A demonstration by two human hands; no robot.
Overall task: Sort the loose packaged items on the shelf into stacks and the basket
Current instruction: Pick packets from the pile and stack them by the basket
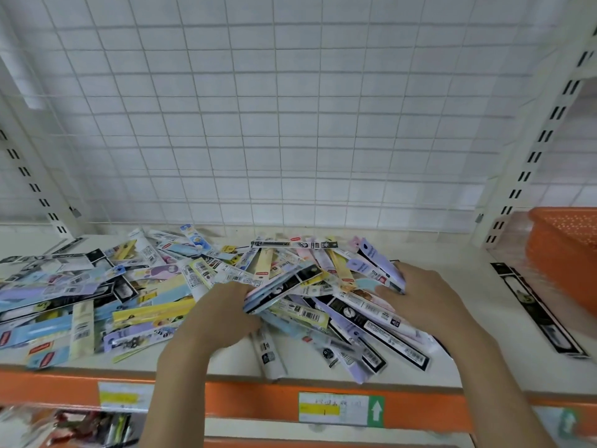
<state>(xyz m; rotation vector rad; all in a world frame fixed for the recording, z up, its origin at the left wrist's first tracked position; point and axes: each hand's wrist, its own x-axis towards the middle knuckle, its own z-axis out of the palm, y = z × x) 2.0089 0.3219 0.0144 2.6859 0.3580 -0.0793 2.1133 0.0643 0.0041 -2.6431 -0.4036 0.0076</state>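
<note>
On the shelf (468, 367), a wide heap of packets (135, 295) spreads from the left edge past the middle, long narrow sleeves in blue, yellow, lilac, black and white lying crossed over one another; a few overhang the front edge near the middle. The left hand (223, 313) sits at the heap's centre with fingers curled round a bundle (284, 286) of several packets, gripping its near end while the far end slants up toward the back right; the right hand (420, 294) lies on the right side of the heap, its fingers bent round the lower end of a lilac packet (376, 260) that tilts up toward the back; how firmly it holds I cannot tell. An orange basket (562, 253) stands at the right end of the shelf, apart from the heap; just beside it a black packet (533, 305) lies alone, running from back to front. Behind the shelf rises a white wire grid (290, 108); price labels (339, 409) are fixed to the orange front lip.
</note>
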